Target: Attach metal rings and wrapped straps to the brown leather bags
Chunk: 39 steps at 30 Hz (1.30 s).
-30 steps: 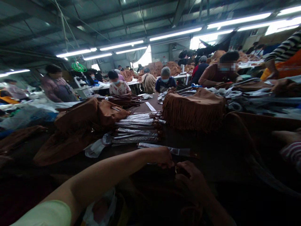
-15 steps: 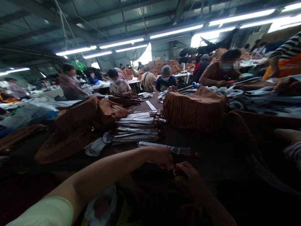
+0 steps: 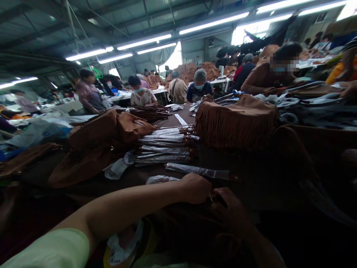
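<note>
My left hand (image 3: pixel 196 188) and my right hand (image 3: pixel 232 210) meet low in the middle of the view, both closed on a dark brown bag (image 3: pixel 181 230) that lies in shadow in front of me. The fingers pinch at a small metal piece where the hands touch; I cannot make out what it is. A strap wrapped in clear plastic (image 3: pixel 199 171) lies on the table just beyond my left hand. Further back sits a stack of plastic-wrapped straps (image 3: pixel 166 145).
A brown fringed bag (image 3: pixel 235 121) stands right of the strap stack. Plain brown bags (image 3: pixel 108 130) are piled to the left. Loose plastic film (image 3: pixel 118 169) lies by them. Several other people work at tables farther back. A pile of straps and wrappers (image 3: pixel 315 108) fills the right side.
The view has shifted slightly, and my hands have drawn a little closer together on the bag. A person at the back left has walked to the right.
</note>
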Each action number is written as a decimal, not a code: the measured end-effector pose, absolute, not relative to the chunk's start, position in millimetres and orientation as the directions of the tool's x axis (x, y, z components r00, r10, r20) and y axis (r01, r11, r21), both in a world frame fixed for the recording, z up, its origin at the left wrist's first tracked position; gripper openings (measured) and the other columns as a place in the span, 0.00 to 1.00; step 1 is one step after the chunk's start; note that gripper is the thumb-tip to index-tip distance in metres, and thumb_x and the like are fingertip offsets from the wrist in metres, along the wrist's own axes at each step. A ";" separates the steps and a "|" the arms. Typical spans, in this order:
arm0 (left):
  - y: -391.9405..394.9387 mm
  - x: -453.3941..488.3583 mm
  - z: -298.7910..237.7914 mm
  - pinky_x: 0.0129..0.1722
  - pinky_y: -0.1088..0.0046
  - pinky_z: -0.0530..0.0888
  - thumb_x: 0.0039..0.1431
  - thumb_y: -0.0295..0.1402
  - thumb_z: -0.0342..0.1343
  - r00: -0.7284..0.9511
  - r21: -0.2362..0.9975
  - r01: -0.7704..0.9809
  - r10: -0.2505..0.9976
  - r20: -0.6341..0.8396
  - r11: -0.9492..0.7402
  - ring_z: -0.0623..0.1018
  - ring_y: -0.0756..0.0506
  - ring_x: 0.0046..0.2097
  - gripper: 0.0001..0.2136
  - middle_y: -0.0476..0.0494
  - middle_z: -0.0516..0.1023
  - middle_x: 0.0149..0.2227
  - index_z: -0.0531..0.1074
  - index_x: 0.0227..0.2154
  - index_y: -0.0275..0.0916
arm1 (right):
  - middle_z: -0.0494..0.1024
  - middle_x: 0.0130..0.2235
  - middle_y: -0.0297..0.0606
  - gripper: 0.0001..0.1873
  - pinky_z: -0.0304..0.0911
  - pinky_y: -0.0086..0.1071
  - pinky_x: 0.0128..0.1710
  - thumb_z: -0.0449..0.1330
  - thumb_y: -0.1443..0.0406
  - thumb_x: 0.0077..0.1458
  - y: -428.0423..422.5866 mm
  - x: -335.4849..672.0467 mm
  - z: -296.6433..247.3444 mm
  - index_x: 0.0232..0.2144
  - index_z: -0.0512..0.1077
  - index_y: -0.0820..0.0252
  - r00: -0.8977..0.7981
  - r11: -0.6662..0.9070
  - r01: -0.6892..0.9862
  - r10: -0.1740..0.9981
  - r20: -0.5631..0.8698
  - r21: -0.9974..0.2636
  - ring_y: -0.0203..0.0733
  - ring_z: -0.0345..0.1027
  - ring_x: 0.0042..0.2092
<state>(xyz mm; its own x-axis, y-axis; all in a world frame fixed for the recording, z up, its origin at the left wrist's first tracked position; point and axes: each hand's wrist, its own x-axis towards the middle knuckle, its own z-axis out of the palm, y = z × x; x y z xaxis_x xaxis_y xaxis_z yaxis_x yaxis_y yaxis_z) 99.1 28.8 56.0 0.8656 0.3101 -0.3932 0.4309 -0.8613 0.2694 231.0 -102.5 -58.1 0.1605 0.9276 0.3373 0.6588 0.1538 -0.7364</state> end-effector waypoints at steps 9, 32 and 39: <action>35.3 100.5 52.7 0.27 0.73 0.68 0.54 0.34 0.55 0.822 0.302 0.448 0.256 -0.509 -0.841 0.73 0.46 0.28 0.09 0.43 0.74 0.24 0.76 0.26 0.34 | 0.74 0.43 0.43 0.13 0.65 0.41 0.46 0.57 0.66 0.55 -100.4 225.4 -57.3 0.44 0.70 0.58 0.085 0.184 0.703 0.937 0.338 -0.687 0.46 0.68 0.46; 87.0 128.6 71.7 0.16 0.80 0.51 0.44 0.40 0.66 0.510 0.624 0.594 -0.361 -0.781 -0.508 0.56 0.54 0.17 0.10 0.52 0.58 0.13 0.76 0.21 0.40 | 0.74 0.37 0.36 0.12 0.63 0.31 0.36 0.58 0.60 0.54 -94.7 208.1 -17.9 0.41 0.71 0.59 -0.003 0.024 0.249 1.000 0.024 -0.968 0.40 0.67 0.37; 62.0 133.7 80.3 0.26 0.76 0.69 0.51 0.28 0.59 0.687 0.352 0.421 0.041 -0.726 -0.836 0.73 0.49 0.27 0.06 0.46 0.77 0.26 0.75 0.21 0.36 | 0.68 0.24 0.31 0.16 0.52 0.26 0.24 0.58 0.55 0.54 -82.8 218.0 -25.4 0.24 0.68 0.62 0.033 -0.057 0.363 0.998 -0.049 -0.930 0.34 0.58 0.27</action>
